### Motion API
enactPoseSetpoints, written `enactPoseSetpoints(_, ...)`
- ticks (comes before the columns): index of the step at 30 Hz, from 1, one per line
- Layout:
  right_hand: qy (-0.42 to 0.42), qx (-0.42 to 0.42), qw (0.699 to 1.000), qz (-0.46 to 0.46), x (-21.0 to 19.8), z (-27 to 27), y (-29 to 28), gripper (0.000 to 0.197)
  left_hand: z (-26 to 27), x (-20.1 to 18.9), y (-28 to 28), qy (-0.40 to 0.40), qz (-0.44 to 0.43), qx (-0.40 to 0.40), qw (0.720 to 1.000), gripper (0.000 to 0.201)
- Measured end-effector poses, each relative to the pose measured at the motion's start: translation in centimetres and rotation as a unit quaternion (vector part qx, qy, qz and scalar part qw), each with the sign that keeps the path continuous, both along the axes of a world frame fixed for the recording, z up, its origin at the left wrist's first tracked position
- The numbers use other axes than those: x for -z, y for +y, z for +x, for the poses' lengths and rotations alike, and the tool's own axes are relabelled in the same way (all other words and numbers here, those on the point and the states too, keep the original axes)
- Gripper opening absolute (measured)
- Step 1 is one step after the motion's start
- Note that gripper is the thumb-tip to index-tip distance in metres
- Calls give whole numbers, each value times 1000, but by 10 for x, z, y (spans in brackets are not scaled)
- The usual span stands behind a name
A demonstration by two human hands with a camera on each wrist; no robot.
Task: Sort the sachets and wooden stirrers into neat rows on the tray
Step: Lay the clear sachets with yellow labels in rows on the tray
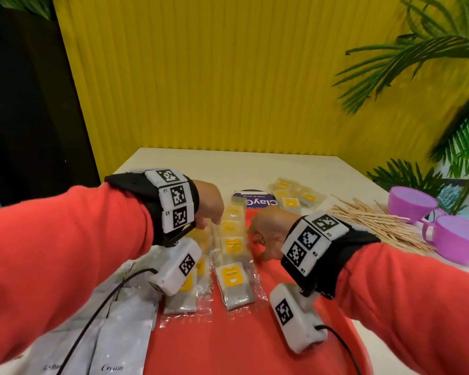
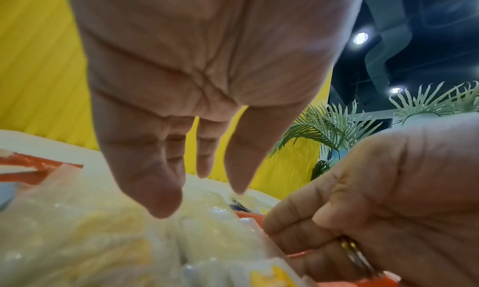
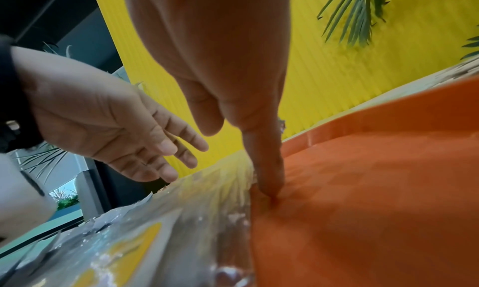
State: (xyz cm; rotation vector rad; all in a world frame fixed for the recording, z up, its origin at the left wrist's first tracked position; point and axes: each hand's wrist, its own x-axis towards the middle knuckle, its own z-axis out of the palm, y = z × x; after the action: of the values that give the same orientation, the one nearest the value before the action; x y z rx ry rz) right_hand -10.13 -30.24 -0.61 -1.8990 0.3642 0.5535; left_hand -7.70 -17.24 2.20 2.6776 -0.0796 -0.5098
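Two rows of clear sachets with yellow labels (image 1: 232, 244) lie on the red tray (image 1: 228, 342). My left hand (image 1: 210, 221) hovers just above the far end of the rows, palm down, fingers straight and holding nothing (image 2: 197, 185). My right hand (image 1: 256, 239) is at the right side of the right row. One straight finger (image 3: 268, 174) presses on the tray floor (image 3: 376, 189) against the edge of a sachet wrapper (image 3: 134, 248). More loose sachets (image 1: 295, 197) and a heap of wooden stirrers (image 1: 377, 226) lie on the white table beyond the tray.
Several silver sachets (image 1: 119, 331) lie at the tray's near left. Two purple cups (image 1: 412, 203) (image 1: 460, 239) stand at the right by the stirrers. A purple printed card (image 1: 255, 203) lies behind the rows. A yellow wall and palm plants (image 1: 444, 77) close off the back.
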Motion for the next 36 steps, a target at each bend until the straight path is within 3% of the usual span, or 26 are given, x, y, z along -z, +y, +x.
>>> enactPoseSetpoints(3, 14, 21, 999, 19, 9, 2, -5, 25, -7, -6, 3, 24, 50, 23, 998, 46)
enactPoseSetpoints(8, 63, 50, 995, 59, 23, -4, -12, 31, -26, 2, -4, 71, 165, 119, 977, 47)
enactPoseSetpoints(17, 61, 37, 996, 52, 21, -7, -14, 25, -27, -1, -16, 64, 159, 106, 980, 39)
enactPoseSetpoints(20, 34, 47, 997, 57, 9, 3, -13, 6, -15, -18, -5, -17, 64, 27, 997, 39)
enactPoseSetpoints(22, 11, 47, 995, 83, 6, 12, -14, 26, -5, -26, 5, -27, -79, -59, 995, 42)
enactPoseSetpoints(24, -7, 37, 993, 113, 5, 22, -10, 50, 1, -30, 16, -16, -157, -116, 981, 51)
enactPoseSetpoints(25, -14, 35, 991, 127, 4, 26, -8, 54, 2, -30, 19, -5, -170, -130, 977, 55)
enactPoseSetpoints(28, -21, 23, 989, 143, 5, 35, 3, 43, 7, -23, 20, 29, -181, -131, 974, 63)
enactPoseSetpoints(32, -77, 19, 991, 105, 10, 46, 13, 56, 9, -17, 13, 36, -142, -111, 983, 63)
enactPoseSetpoints(36, -91, 18, 994, 61, 17, 58, 13, 47, 17, -12, 11, 62, -118, -95, 987, 66)
